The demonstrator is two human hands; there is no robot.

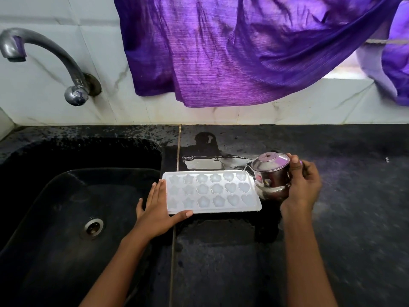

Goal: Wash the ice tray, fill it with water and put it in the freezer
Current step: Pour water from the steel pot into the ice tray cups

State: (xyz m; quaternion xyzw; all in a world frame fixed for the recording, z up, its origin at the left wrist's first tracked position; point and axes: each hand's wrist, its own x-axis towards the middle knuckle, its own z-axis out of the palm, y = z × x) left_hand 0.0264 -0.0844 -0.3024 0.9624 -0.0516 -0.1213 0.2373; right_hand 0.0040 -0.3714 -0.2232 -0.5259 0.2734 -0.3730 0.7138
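Gripping steel pot (pixel 271 176), right hand (pixel 303 185), left hand (pixel 159 209) flat against ice tray (pixel 212 191), sink (pixel 55 207) beside

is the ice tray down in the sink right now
No, the ice tray lies flat on the dark counter just right of the sink, with the left hand resting on its left end.

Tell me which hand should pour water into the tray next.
Right. The right hand grips the steel pot, tilted at the right end of the tray; the left hand lies flat on its left end.
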